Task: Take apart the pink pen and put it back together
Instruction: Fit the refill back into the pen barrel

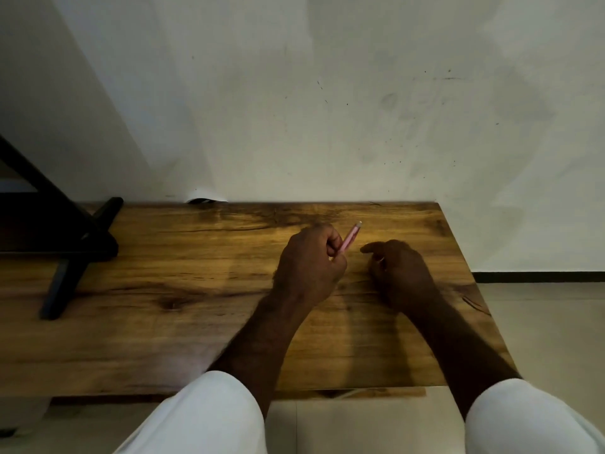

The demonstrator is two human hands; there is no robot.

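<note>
Head view, looking down: pink pen (349, 240) gripped in the left hand (309, 262), fingers curled round its lower part; upper stretch alone on show, clear of the fist; seemingly held just above the wooden table (196, 322), over its far right part. Long axis slanted, running from the fist up and to the right, away from the body, ending in a pale tip (359, 224) aimed at the wall (327, 109); lower end hidden inside the grip, so no telling whether whole or lacking a piece.

Right hand (401, 268) just beside, to the right of the pen and slightly nearer the body, not touching it; low on or close over the table; fingers loosely bent, index finger (371, 247) stretched leftward toward the shaft; small pale glint under that finger, nail or small part, too blurred to tell, so grip on that side uncertain.

Judged: free end of the pen up and to the left of the right fingertips, near; right hand the only one free for it. Likely next: pinching that exposed end with the right hand, then pulling or twisting along the slanted axis, shaft kept firm in the left; some risk of a small piece rolling toward the table's right edge.

Elsewhere: black stand (75, 244) at the table's far left, well apart; white sleeves (212, 417) at the bottom.
</note>
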